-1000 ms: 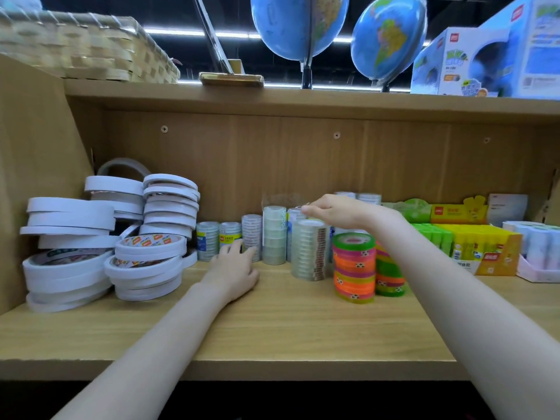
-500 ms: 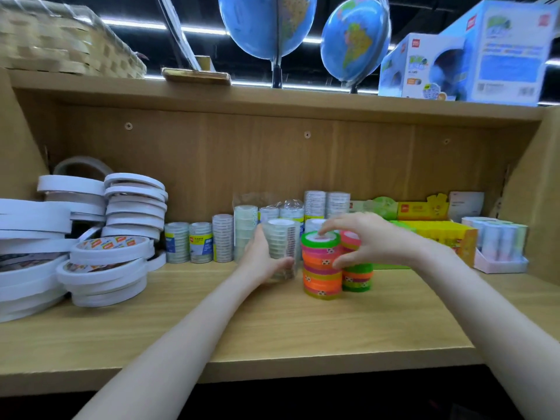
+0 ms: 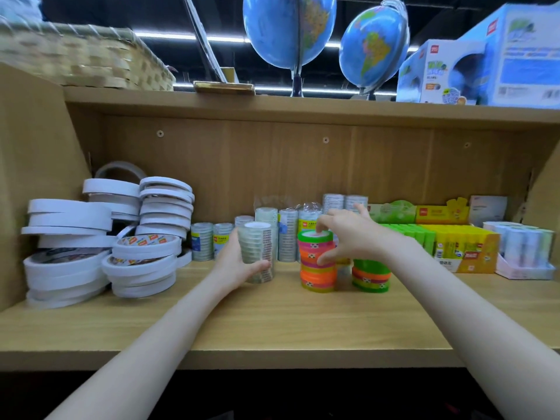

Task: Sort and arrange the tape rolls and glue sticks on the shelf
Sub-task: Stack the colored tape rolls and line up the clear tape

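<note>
Head view question: — What is being held on the wooden shelf (image 3: 272, 328)?

— A stack of clear tape rolls (image 3: 256, 253) is gripped by the left hand (image 3: 239, 265), with the fingers curled round it. It is held near the middle of the shelf board, with its bottom right at the wood. A neon tape stack (image 3: 318, 268), in green, pink and orange, is pinched near its top by the right hand (image 3: 348, 234). That stack is stood on the shelf just beside the clear one.

— What is seen next to them?

— A shorter green and orange tape stack (image 3: 371, 275) is stood just to the right. More clear tape stacks (image 3: 288, 237) are lined up behind, along the back wall. Big white tape rolls (image 3: 100, 237) are piled at the left end. A yellow box of glue sticks (image 3: 454, 247) is placed at the right, with a pale tray of sticks (image 3: 524, 253) beside it.

— And higher up?

— Two globes (image 3: 291, 28), a woven basket (image 3: 85, 62) and blue boxes (image 3: 485, 65) are kept on the upper shelf.
</note>
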